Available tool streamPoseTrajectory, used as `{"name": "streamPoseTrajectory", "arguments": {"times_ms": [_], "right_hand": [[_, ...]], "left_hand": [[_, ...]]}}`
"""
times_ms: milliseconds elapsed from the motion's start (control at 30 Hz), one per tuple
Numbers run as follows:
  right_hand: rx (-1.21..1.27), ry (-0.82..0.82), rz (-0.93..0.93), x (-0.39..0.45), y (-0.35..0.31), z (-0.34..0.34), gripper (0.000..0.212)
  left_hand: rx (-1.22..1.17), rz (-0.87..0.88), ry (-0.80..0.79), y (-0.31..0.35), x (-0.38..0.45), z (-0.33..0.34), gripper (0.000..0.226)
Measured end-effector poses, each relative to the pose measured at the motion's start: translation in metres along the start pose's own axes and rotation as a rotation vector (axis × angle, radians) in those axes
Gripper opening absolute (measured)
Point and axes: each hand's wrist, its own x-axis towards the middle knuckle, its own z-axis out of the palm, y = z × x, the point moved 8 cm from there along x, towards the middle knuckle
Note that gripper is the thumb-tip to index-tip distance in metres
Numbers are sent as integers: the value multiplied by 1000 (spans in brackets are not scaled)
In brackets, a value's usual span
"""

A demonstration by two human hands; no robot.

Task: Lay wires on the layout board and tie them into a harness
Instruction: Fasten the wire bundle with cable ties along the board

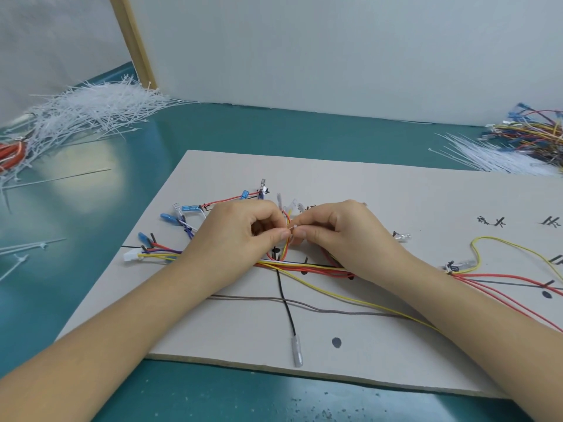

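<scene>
A pale layout board (380, 190) with black marks lies on the teal table. Coloured wires (304, 268) run across it, with blue and clear terminals fanned out at the left. An upright branch of orange and yellow wires (286, 219) rises at the board's middle. My left hand (243, 233) and my right hand (332, 226) meet there, each pinching a thin white cable tie (292, 229) wrapped round that branch. A black wire with a clear terminal (297, 354) hangs over the near edge.
A large heap of white cable ties (91, 108) lies at the back left by an orange-handled tool (12, 153). More ties (493, 156) and a bundle of spare wires (536, 132) sit at the back right. Loose ties (27, 246) lie on the table's left.
</scene>
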Motion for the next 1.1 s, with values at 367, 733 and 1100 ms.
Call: {"name": "streamPoseTrajectory", "arguments": {"times_ms": [367,733,1100], "right_hand": [[6,48,28,1,6,-1,2],[-50,51,-76,2,-8,-2,18],[92,-20,-105,-3,-13,2,26]], "left_hand": [[-27,-12,-15,-7,3,-1,14],[103,41,-14,1,2,-2,12],[296,89,-128,1,2,-2,7]]}}
